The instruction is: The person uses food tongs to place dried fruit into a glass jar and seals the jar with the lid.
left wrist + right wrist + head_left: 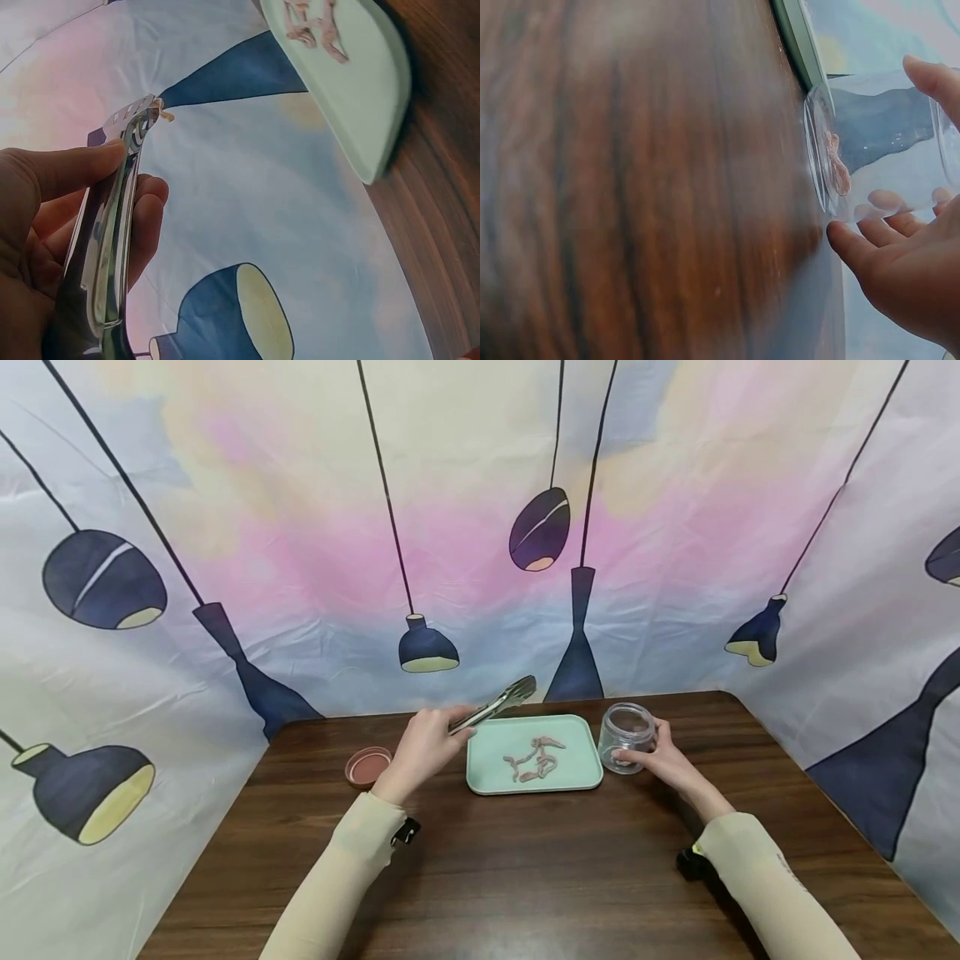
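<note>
My left hand (425,746) grips metal tongs (495,702), raised over the back left edge of a pale green tray (487,743). In the left wrist view the tongs' tips stand close together, and a small pinkish scrap (166,115) pokes out from them. Several thin, pinkish, meat-like strips (546,766) lie tangled on the tray. Beside the tray's right end, my right hand (667,760) holds a clear, lidless jar (617,747) upright, fingers and thumb round its lower part. One pinkish strip (840,171) shows at the jar's bottom in the right wrist view.
A reddish-brown round lid (367,767) lies on the wooden table (540,868), left of the tray and close to my left wrist. Behind the table's back edge hangs a cloth (322,560) printed with lamps.
</note>
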`<state>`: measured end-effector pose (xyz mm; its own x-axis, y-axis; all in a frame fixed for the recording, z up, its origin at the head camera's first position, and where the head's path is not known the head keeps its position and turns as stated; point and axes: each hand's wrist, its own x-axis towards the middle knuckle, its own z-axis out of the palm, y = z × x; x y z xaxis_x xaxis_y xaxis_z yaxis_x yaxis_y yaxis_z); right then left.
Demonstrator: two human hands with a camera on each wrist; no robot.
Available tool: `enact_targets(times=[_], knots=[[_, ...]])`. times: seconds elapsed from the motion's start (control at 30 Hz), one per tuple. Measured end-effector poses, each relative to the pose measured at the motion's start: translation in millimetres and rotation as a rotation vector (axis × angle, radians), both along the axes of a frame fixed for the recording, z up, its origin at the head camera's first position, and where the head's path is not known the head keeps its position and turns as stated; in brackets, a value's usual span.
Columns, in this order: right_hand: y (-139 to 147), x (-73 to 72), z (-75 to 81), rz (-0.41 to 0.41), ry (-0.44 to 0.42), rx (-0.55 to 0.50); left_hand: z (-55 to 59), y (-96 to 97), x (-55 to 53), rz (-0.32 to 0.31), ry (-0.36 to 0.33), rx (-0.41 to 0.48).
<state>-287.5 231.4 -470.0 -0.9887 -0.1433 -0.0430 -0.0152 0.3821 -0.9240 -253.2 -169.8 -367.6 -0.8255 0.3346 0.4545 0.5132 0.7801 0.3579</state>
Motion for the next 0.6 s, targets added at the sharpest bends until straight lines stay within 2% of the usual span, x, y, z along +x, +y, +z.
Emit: enact_targets(times=[0.1, 0.6], knots=[[-3, -0.4, -0.4, 0.014, -0.005, 0.000, 1.7, 3.6, 0.1, -0.015, 0.008, 0.013], [-9, -0.3, -0.4, 0.011, -0.009, -0.003, 10.3, 21.8, -2.2, -0.054, -0.058, 0.042]])
